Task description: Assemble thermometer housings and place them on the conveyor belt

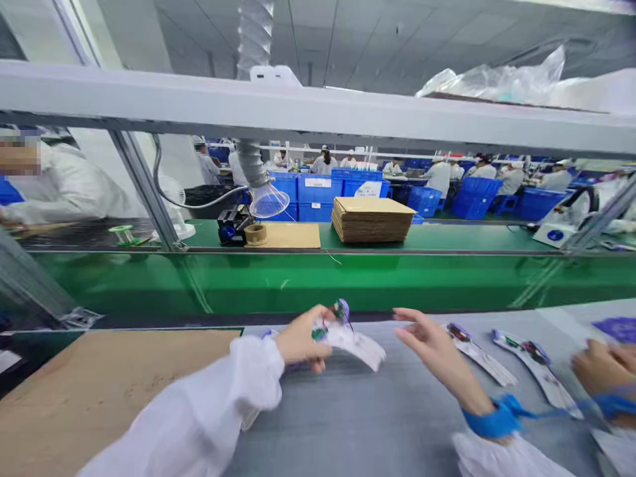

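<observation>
My left hand [302, 339] is closed on a curved white plastic part [358, 344] with small green boards, wires and a purple piece at its upper end. The part is held tilted above the grey work mat [348, 424], its free end pointing right. My right hand [431, 350], a blue band round its wrist, hovers to the right of it with fingers apart and nothing in them. Beyond that hand lie two similar curved parts, one nearer [489, 363] and one farther right [539, 374]. Another such part shows partly from under my left forearm.
At the right edge a co-worker's hands [601, 368] are near a purple item [616, 328]. A brown cardboard sheet [124, 377] covers the left. Behind the green belt [318, 281] stand a cardboard stack [372, 222], a tape roll [256, 234] and an extraction hose [251, 159].
</observation>
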A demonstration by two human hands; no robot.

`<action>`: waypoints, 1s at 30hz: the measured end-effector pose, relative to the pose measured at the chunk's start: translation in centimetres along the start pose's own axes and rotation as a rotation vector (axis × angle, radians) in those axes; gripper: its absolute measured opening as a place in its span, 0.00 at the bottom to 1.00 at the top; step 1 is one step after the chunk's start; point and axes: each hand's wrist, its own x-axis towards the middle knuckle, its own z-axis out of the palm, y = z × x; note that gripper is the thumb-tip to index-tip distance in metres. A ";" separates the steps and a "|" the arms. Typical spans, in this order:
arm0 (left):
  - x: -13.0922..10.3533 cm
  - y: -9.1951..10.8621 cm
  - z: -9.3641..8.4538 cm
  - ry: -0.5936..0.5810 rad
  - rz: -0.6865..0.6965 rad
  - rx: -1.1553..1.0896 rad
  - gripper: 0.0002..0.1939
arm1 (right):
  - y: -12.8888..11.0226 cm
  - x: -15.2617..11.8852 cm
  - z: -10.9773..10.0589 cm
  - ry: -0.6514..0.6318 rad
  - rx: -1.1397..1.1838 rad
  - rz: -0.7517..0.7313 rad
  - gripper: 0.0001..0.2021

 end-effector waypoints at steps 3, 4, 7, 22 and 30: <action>-2.6 -3.9 4.8 -0.100 0.006 -0.100 0.28 | -2.8 -1.4 3.7 -0.330 -0.007 -0.010 0.16; -3.2 -4.9 5.8 -0.116 0.001 -0.139 0.28 | -3.4 -1.8 4.7 -0.393 -0.007 -0.020 0.13; -4.2 -6.9 6.9 -0.100 -0.030 -0.286 0.31 | -4.3 -3.0 6.4 -0.440 -0.018 -0.071 0.05; -4.1 -8.6 7.2 0.192 0.124 -0.419 0.14 | -2.7 -5.1 8.5 -0.407 0.121 -0.272 0.12; -3.9 -8.8 6.8 0.336 0.332 -0.172 0.10 | -1.2 -5.4 9.0 -0.343 0.098 -0.310 0.12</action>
